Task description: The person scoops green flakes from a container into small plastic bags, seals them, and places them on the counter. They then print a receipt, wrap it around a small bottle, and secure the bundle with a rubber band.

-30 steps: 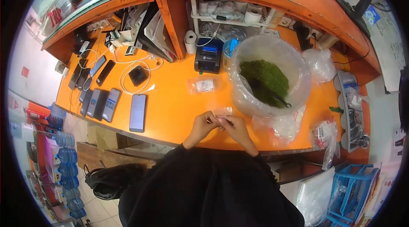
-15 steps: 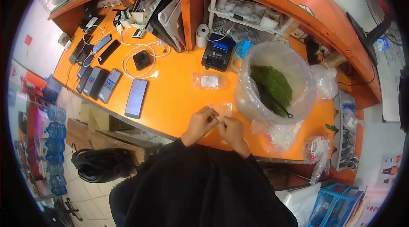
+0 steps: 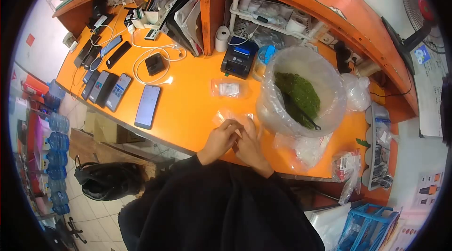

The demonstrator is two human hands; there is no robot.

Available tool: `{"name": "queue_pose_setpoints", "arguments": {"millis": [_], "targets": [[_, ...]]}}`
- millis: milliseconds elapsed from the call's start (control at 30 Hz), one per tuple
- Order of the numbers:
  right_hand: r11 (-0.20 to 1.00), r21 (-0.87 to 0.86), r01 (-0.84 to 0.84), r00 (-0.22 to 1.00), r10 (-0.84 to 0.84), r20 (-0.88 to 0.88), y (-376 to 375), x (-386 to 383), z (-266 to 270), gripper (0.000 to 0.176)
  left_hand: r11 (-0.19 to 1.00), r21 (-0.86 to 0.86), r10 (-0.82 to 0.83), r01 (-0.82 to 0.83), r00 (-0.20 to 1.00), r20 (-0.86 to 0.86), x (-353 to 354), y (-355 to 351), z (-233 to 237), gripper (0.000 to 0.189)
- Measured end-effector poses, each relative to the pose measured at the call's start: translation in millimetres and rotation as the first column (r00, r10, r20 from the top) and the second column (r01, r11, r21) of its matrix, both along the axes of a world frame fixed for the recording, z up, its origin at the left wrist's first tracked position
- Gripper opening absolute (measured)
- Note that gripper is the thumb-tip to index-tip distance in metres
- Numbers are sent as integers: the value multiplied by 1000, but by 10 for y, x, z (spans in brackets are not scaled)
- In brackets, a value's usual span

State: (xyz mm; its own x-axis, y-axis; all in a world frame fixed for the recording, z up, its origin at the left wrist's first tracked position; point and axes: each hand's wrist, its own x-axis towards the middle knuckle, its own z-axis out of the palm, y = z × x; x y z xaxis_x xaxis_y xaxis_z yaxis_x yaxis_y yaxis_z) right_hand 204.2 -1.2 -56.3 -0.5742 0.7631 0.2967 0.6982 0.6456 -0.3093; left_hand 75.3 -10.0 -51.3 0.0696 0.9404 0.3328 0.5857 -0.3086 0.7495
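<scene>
My left hand (image 3: 218,141) and my right hand (image 3: 249,148) meet at the front edge of the orange counter. The fingers of my left hand are bent closed on a small clear plastic bag (image 3: 223,116), which shows just beyond them. My right hand presses against the left fingertips at the same bag, a few of its fingers stretched forward. Where exactly the fingers pinch the thin plastic is partly hidden. To the right of my hands stands a large plastic-lined tub (image 3: 269,118) holding shredded green leaves (image 3: 303,94) and a dark-handled utensil (image 3: 301,115).
A clear packet with a white label (image 3: 230,89) lies beyond my hands, before a black printer (image 3: 238,60). Several phones, including one with a lit screen (image 3: 148,106), lie left. Plastic bags (image 3: 308,149) rest by the tub; a grey tray (image 3: 372,152) is at the right.
My fingers have shifted from a close pinch, and my right fingers now stretch forward. More of the clear bag shows beyond my left hand. The camera view has moved slightly.
</scene>
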Motion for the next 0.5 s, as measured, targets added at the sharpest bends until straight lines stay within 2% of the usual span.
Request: {"name": "queue_pose_setpoints", "arguments": {"millis": [67, 133, 167, 233, 267, 333, 367, 400, 433, 467, 500], "targets": [[997, -59, -58, 997, 56, -46, 45, 37, -42, 26, 999, -35, -25, 25, 1000, 3, 11, 5, 33, 23], [975, -174, -140, 989, 128, -75, 53, 56, -40, 28, 973, -112, -195, 204, 977, 88, 5, 24, 114, 23], [974, -178, -137, 989, 126, -74, 58, 73, -23, 28, 972, -116, -196, 206, 976, 90, 7, 8, 167, 23], [940, -308, -144, 990, 137, -44, 120, 94, 161, 31, 912, -205, -339, 356, 934, 112, 23, 27, 377, 35], [942, -305, -140, 990, 134, -41, 151, 147, 200, 31, 912, -200, -343, 359, 933, 113, -6, 81, 391, 35], [805, -478, -353, 928, 367, -67, 201, 278, 304, 32, 882, -15, -470, 470, 882, 23, -93, 173, 405, 51], [805, -479, -349, 929, 363, -66, 228, 323, 373, 32, 881, -15, -473, 473, 881, 25, -89, 187, 404, 51], [725, -568, -389, 911, 396, -118, 265, 338, 539, 30, 791, -198, -536, 580, 811, 234, -81, 189, 400, 54], [635, -644, -427, 890, 422, -174, 290, 360, 715, 28, 645, -338, -533, 685, 721, 443, -77, 199, 397, 57], [635, -643, -428, 889, 423, -173, 295, 399, 898, 28, 646, -337, -533, 685, 721, 442, -59, 216, 397, 57], [702, -565, -434, 891, 429, -151, 297, 449, 1099, 25, 612, -350, -533, 709, 697, 480, -26, 231, 397, 56]]}}
